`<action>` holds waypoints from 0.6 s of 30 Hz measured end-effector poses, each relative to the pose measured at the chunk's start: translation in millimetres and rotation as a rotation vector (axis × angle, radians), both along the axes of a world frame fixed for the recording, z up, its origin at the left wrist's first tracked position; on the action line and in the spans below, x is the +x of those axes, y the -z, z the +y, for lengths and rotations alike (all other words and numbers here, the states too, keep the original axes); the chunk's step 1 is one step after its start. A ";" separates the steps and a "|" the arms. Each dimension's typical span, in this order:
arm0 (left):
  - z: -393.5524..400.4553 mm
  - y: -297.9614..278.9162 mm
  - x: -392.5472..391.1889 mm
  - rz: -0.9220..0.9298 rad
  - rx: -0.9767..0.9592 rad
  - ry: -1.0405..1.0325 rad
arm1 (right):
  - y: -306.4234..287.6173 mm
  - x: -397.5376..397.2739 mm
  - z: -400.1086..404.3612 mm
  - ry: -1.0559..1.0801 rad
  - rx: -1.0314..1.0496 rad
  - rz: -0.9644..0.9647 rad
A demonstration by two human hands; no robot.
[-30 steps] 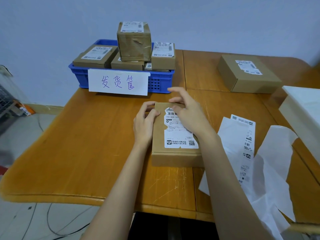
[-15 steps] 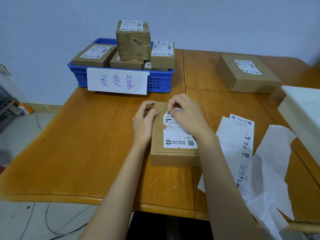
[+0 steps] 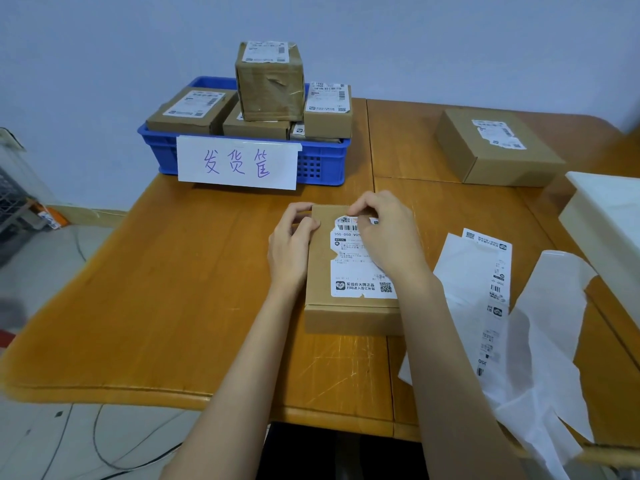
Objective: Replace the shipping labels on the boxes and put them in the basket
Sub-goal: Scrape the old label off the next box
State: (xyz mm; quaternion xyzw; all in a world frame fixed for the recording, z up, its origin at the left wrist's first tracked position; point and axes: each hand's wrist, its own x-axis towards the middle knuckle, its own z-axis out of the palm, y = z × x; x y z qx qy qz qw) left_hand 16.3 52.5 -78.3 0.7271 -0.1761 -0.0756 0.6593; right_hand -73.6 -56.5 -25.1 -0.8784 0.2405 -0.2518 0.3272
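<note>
A flat brown box (image 3: 320,296) lies on the wooden table (image 3: 173,306) in front of me. A partly torn white shipping label (image 3: 356,271) covers its top. My left hand (image 3: 291,247) grips the box's far left corner with curled fingers. My right hand (image 3: 384,233) lies over the label, its fingertips pinching the label's far edge. The blue basket (image 3: 322,161) with a handwritten sign (image 3: 237,162) stands at the back, holding several labelled boxes (image 3: 270,81). Another labelled box (image 3: 498,147) sits at the back right.
A strip of labels (image 3: 491,299) and white backing paper (image 3: 540,358) lie to the right of the box. A white container (image 3: 609,223) stands at the right edge. Cables run across the floor at lower left.
My right hand went from spread fingers above the box to curled fingers picking at the label's far edge. The left hand has stayed on the box's corner.
</note>
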 end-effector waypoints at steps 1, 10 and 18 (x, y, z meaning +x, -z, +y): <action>0.0 0.2 0.1 0.000 0.000 -0.001 | 0.4 -0.2 0.0 -0.007 0.001 -0.007; -0.2 1.7 0.0 -0.001 0.004 0.002 | 0.5 3.4 -0.3 -0.032 -0.131 0.072; -0.5 0.6 1.0 0.007 -0.005 -0.001 | -4.6 -5.4 2.3 -0.068 -0.003 0.092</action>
